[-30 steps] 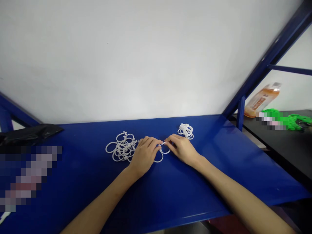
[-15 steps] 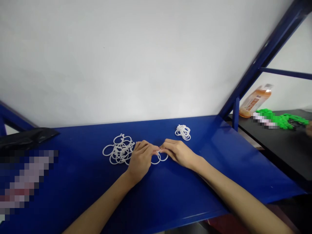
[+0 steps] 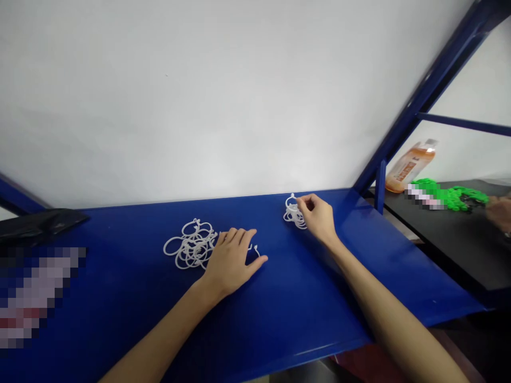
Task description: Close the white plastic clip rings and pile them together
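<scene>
White plastic rings with small tabs lie in a loose, tangled pile (image 3: 194, 248) left of the middle of the blue table (image 3: 307, 298). Beside that pile rests my left hand (image 3: 229, 261), palm down, its fingers apart. Part of another white ring (image 3: 256, 249) shows between its thumb and forefinger; the rest is covered. To the right, the thumb and forefinger of my right hand (image 3: 319, 217) pinch a single white ring (image 3: 293, 195). It stands tilted above a smaller cluster of rings (image 3: 297, 220), partly overlapping it in view.
A black plastic bag (image 3: 43, 221) lies at the table's left end. A white wall rises behind, with blue frame posts (image 3: 415, 101) on the right. Beyond them, a black surface (image 3: 451, 234) bears an orange-labelled bottle (image 3: 411, 167) and green pieces (image 3: 465, 197).
My right hand has moved right and away from my left, carrying a ring to the smaller cluster. My left hand has let go of its pinch and spread its fingers.
</scene>
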`<state>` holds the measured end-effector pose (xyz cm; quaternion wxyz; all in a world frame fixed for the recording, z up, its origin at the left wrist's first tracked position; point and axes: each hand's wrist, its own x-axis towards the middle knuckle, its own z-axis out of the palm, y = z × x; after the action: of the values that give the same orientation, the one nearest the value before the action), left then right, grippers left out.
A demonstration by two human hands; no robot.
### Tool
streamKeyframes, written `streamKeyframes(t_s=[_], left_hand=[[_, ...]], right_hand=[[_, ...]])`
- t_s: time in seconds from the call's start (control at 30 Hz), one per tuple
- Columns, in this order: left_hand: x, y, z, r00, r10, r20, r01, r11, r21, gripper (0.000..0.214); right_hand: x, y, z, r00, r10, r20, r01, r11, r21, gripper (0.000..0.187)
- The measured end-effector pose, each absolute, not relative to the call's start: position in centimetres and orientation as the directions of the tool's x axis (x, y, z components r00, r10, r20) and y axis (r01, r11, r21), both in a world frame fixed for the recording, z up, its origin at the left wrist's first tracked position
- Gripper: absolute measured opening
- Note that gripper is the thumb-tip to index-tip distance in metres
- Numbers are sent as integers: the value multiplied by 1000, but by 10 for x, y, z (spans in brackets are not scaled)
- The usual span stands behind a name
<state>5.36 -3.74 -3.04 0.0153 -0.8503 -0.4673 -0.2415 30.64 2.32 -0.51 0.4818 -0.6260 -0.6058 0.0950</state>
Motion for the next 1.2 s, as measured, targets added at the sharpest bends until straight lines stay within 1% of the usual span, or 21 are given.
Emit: streamKeyframes(t_s=[0.07,0.17,0.4,0.5,0.6,0.7,0.77,0.8,0.9,0.97,1.03,1.1,1.17,1.2], left_hand=[[55,-39,-31,463,804,373,811,-554,187,61],[54,-40,-33,474,813,337,812,-552,190,72],[55,-42,-37,485,820,304,817,-549,176,84],[56,-42,-37,488,818,305,812,-553,184,85],[53,-42,-34,503,811,300,799,-568,196,78],[48,-43,-32,527,800,286,781,-589,208,72],[45,-43,-33,535,792,292,768,-601,222,68],[45,-42,-34,534,791,300,763,-603,233,65],[46,-38,-38,509,797,326,755,-595,275,59],[48,-36,-39,480,803,354,756,-583,297,59],[50,-34,-38,448,800,399,758,-576,305,59],[51,-33,-36,415,784,462,756,-579,305,58],[52,-34,-34,383,761,524,747,-589,309,57],[53,-35,-33,367,751,548,740,-593,317,56]], right_hand=[[318,32,-8,322,849,419,652,122,-748,28],[328,41,-14,375,853,362,632,51,-774,29],[328,47,-18,376,868,325,648,5,-762,31],[327,47,-18,357,873,332,671,7,-741,36],[327,47,-17,346,873,343,685,15,-729,41],[327,44,-15,348,867,357,690,21,-724,39],[326,40,-11,348,845,406,713,43,-700,37],[324,37,-9,337,825,454,737,68,-672,36],[312,24,0,220,748,626,811,217,-544,32],[298,12,3,92,739,667,798,346,-493,28],[282,0,3,-67,787,613,734,455,-504,24],[266,-11,-1,-248,837,488,649,518,-557,21],[254,-20,-7,-373,854,361,571,518,-637,18],[250,-23,-10,-406,859,311,538,499,-679,17]])
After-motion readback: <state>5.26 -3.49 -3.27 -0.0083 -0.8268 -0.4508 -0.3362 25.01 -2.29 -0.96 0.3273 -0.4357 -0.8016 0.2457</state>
